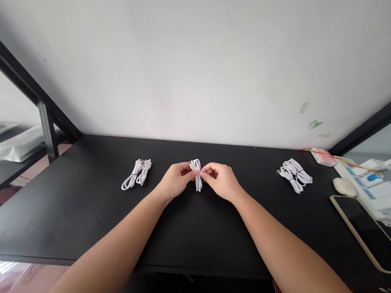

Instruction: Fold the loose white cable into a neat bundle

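A coiled white cable (pixel 198 183) is held upright over the middle of the black table (pixel 91 224). My left hand (pixel 175 179) grips its left side between thumb and fingers. From the right, my right hand (pixel 220 179) pinches at the middle of the coil; whether a tie is between those fingertips is too small to tell. To the left of my hands lie white cable bundles (pixel 133 176), bound with dark ties. More white cable bundles (pixel 294 174) are heaped at the right, with a dark tie visible.
A phone (pixel 373 233) lies at the right edge, beside a white mouse-like object (pixel 344 187) and a power strip (pixel 362 188) with plugged-in chargers. A pink and white box (pixel 324 157) sits by the white wall (pixel 202 67). Clear plastic bags (pixel 14 142) rest on the left shelf.
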`<action>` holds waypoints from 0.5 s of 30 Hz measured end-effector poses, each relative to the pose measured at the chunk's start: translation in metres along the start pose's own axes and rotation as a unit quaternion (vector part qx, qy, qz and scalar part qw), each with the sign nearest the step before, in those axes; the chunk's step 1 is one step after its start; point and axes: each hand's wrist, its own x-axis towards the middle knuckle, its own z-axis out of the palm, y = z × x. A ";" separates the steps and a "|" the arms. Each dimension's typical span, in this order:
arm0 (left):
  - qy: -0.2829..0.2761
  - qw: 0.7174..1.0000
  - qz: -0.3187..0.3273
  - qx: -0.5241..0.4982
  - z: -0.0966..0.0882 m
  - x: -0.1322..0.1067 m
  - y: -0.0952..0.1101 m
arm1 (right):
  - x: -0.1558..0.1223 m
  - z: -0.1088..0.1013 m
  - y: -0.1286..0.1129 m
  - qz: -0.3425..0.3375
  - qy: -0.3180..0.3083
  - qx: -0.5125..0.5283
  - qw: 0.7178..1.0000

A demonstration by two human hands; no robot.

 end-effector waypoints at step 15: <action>0.024 0.998 0.044 0.031 0.001 0.000 0.001 | -0.001 0.003 0.002 -0.010 0.019 0.037 0.999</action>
